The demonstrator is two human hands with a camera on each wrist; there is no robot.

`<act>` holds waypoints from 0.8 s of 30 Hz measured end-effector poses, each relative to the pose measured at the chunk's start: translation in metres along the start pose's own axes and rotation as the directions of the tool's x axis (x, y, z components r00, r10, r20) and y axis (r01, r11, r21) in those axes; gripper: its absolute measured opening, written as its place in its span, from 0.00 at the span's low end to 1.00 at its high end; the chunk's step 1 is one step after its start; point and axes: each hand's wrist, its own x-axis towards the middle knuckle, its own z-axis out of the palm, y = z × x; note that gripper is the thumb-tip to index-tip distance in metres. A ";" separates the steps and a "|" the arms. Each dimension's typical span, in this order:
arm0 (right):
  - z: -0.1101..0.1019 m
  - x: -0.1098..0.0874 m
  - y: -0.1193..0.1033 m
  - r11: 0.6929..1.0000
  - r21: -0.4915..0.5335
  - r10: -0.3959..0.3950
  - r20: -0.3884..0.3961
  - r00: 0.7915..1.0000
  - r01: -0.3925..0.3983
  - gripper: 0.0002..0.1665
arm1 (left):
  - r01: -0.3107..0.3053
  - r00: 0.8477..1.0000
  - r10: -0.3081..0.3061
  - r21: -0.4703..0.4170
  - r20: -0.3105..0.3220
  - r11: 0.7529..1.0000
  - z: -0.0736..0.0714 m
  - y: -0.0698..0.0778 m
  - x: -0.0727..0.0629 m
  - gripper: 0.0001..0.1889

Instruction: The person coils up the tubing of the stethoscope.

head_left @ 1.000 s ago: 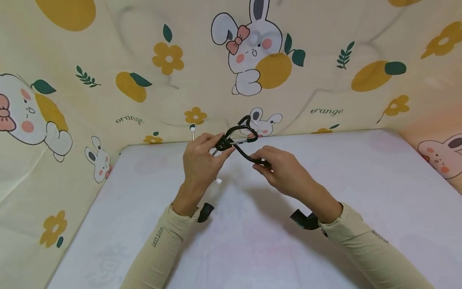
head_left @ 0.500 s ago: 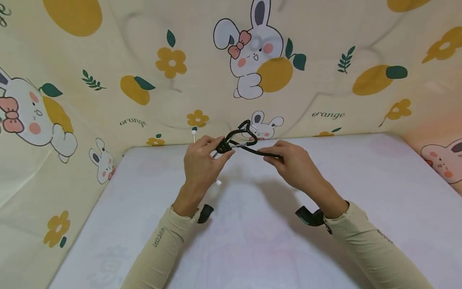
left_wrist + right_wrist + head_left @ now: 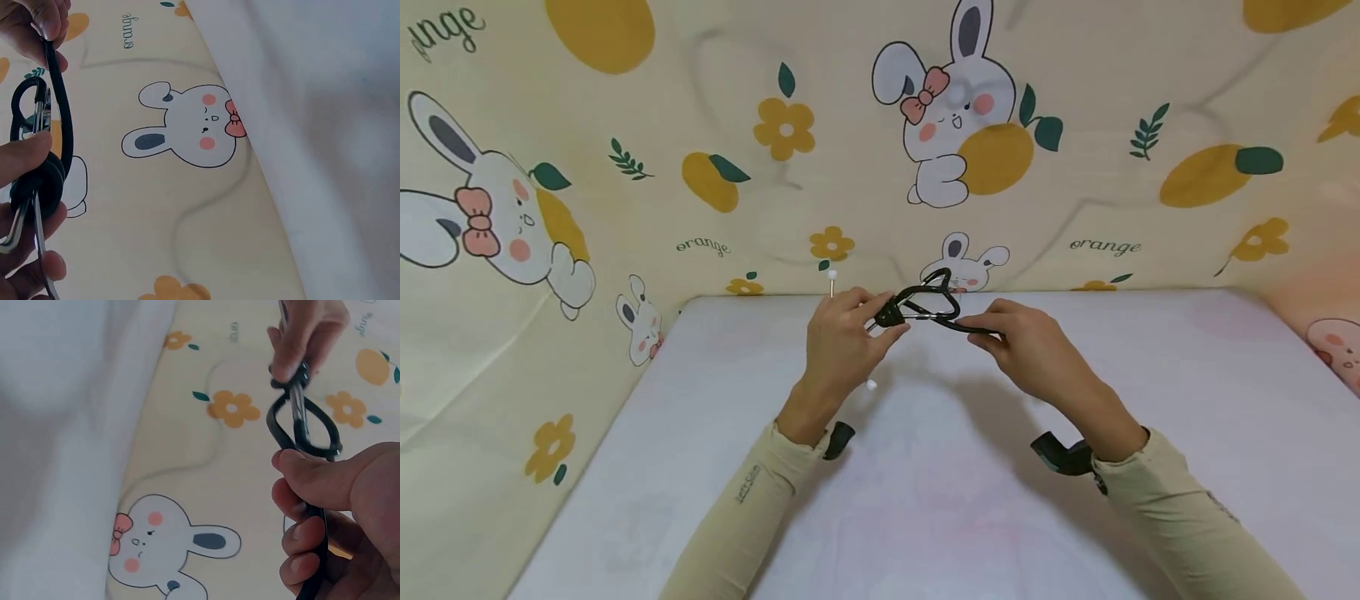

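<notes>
Pinching black-tubed, silver-metal stethoscope [image 3: 891, 314] with white eartips [image 3: 871, 385] in left grip [image 3: 844, 340], holding its tubing [image 3: 972, 329] in right grip [image 3: 1036, 350], over white surface [image 3: 925, 500] toward far edge; looped already, seemingly with tail left to secure.

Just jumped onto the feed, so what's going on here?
A person's left hand pinches a stethoscope-like tool where its black tubing wraps round the metal stems; the right hand grips the tubing farther along. Tubing loops between the hands, and white tips show past the left hand. The tool is up off the white table.
</notes>
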 end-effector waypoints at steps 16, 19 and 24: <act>-0.005 -0.001 -0.010 0.984 -0.046 -0.166 0.156 0.974 0.175 0.15 | 0.078 0.995 -0.070 -0.114 0.074 0.990 -0.008 0.006 0.006 0.25; -0.001 -0.002 -0.016 0.972 -0.039 -0.220 0.180 0.959 0.230 0.15 | 0.134 0.986 -0.115 -0.158 0.120 0.978 -0.007 0.005 0.007 0.24; 0.005 -0.008 -0.024 0.965 0.002 -0.258 0.186 0.948 0.262 0.14 | 0.180 0.967 -0.150 -0.135 0.205 0.974 -0.011 0.003 -0.004 0.23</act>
